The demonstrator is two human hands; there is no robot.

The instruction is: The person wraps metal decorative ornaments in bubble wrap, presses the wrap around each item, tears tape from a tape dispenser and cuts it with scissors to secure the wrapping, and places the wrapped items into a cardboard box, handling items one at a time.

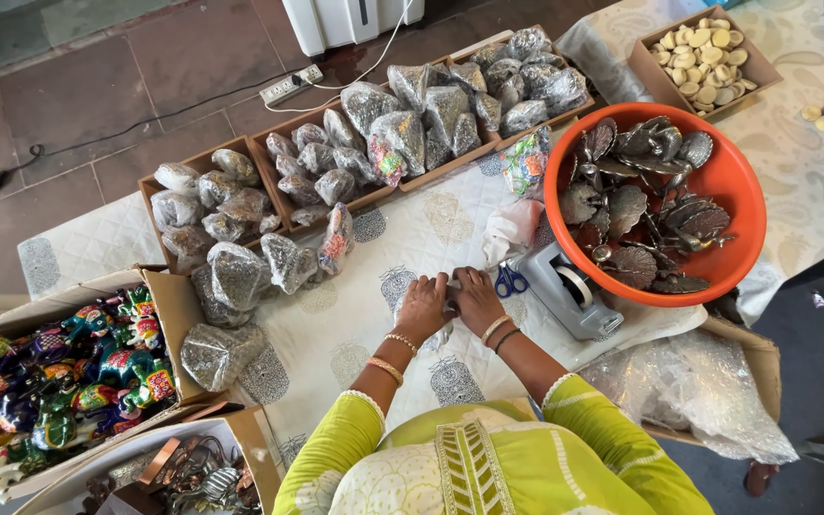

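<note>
My left hand (421, 307) and my right hand (477, 297) press side by side on a small bubble-wrapped bundle (449, 296) lying on the white patterned cloth (355, 324). Both hands curl over the bundle, which is mostly hidden under the fingers. Blue-handled scissors (510, 280) lie just right of my right hand. A grey tape dispenser (569, 291) stands beyond the scissors.
An orange basin (741, 243) of metal peacock pieces sits at right. Wooden trays (269, 195) of wrapped bundles line the far side. A box of painted elephants (59, 372) stands at left, a box of pale round pieces (703, 52) at top right, and bubble wrap (698, 386) at lower right.
</note>
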